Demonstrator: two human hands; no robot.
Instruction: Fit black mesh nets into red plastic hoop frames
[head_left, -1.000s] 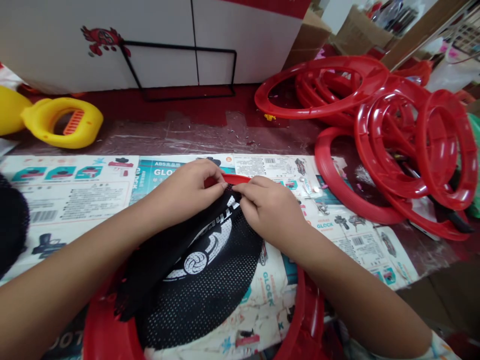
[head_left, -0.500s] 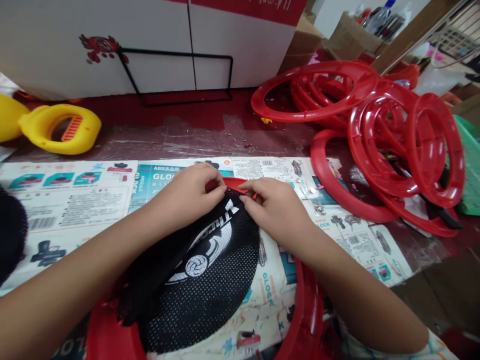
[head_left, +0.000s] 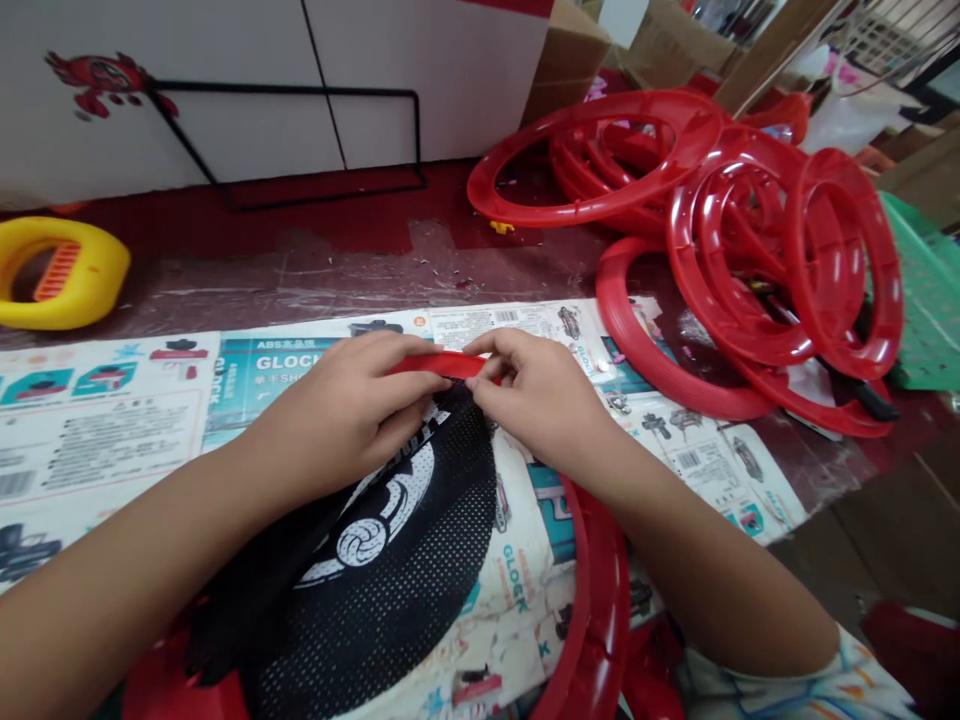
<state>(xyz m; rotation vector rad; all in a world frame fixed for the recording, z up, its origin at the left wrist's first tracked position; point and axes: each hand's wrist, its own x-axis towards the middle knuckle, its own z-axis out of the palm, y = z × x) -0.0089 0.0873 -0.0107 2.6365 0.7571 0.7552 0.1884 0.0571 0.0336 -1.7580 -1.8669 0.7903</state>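
A large red plastic ring [head_left: 592, 600] lies in front of me, partly hidden beneath my arms. Black mesh fabric [head_left: 420, 600] with a white volleyball print spans part of it, bunched and dark on its left side. At the ring's far rim my left hand [head_left: 367, 395] is closed, its fingers over the rim and its thumb at the mesh edge. My right hand [head_left: 525, 385] pinches that same edge just to the right, with fingertips touching the rim. The exact grip under the fingers is hidden.
Several red rings [head_left: 750, 250] are piled at the back right beside a green basket [head_left: 930, 300]. A yellow handled plastic piece [head_left: 90, 280] sits at left. Behind stands a white box [head_left: 247, 40] with a black wire frame [head_left: 285, 90]. Printed cardboard [head_left: 135, 420] covers the worktop.
The view has shifted right, so things appear further left. My left fingers have moved from the mesh edge onto the ring's rim, which shows more between my hands.
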